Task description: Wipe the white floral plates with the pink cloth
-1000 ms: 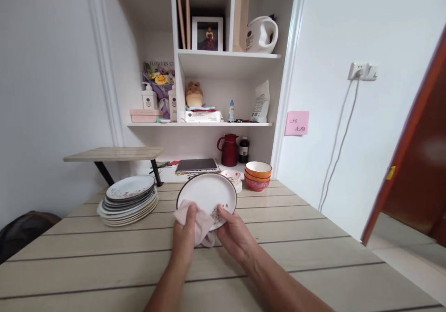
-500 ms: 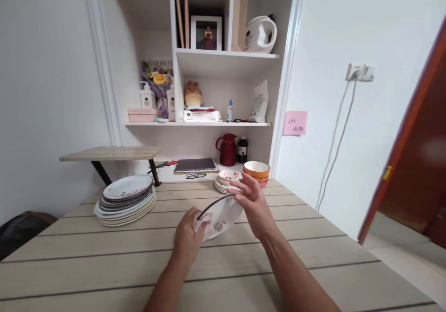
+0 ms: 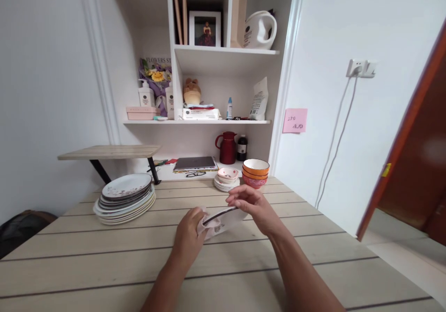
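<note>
A white plate (image 3: 228, 220) with a dark rim and a small brown print is held tilted above the table, between my two hands. My left hand (image 3: 191, 230) is closed on its left edge through a thin pale cloth (image 3: 203, 228), folded over the rim. At the far right edge, my right hand (image 3: 252, 206) grips the plate with thumb and bent fingers. Part of the plate's right side is hidden by that hand.
To the left stands a stack of plates (image 3: 127, 186), near a small raised shelf (image 3: 108, 152). Behind my hands are small saucers with a pink dish (image 3: 227, 174) and stacked orange bowls (image 3: 256, 167). A red jug (image 3: 227, 148) and a laptop (image 3: 195, 163) lie farther back.
The plate has been lowered and tipped flatter, so less of its face shows. My right hand has come down with the rim, and my left hand has shifted slightly right.
</note>
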The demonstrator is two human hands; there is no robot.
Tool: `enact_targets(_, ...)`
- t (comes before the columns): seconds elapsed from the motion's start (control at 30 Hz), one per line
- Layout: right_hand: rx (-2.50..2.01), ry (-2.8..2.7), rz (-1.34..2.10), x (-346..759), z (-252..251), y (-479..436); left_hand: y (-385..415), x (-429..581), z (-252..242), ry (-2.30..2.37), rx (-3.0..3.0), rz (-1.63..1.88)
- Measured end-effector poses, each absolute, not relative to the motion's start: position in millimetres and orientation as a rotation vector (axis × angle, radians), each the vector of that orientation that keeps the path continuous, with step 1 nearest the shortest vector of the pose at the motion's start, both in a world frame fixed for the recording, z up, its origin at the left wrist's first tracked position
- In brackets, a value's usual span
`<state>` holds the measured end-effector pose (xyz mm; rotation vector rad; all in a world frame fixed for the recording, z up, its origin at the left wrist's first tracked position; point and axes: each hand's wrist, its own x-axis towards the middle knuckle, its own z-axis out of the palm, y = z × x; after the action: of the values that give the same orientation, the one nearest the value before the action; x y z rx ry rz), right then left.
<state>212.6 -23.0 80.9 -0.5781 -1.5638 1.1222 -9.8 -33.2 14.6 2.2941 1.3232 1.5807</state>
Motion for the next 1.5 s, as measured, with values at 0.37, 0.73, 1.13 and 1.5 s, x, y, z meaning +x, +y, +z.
enact_targets(0.37,-0.734,-1.799,0.77,191.5,76.5,-28.3,-41.1,-8.7,25.9,1.315,1.972,1.687)
enact_targets(0.73,-0.504,-0.809,1.427,141.9,58.5,-35.2,-45.7,3.3,37.4,1.194,0.933,1.834)
enact_targets(1.13,-0.476,-0.758,1.647,147.8,47.1,-24.5,-48.3,4.2,37.2,1.075,0.943,1.696)
enact_targets(1.5,-0.747,-0.418,1.554,151.4,17.0,6.0,-29.4,-12.3,22.5,1.178,0.833,1.787)
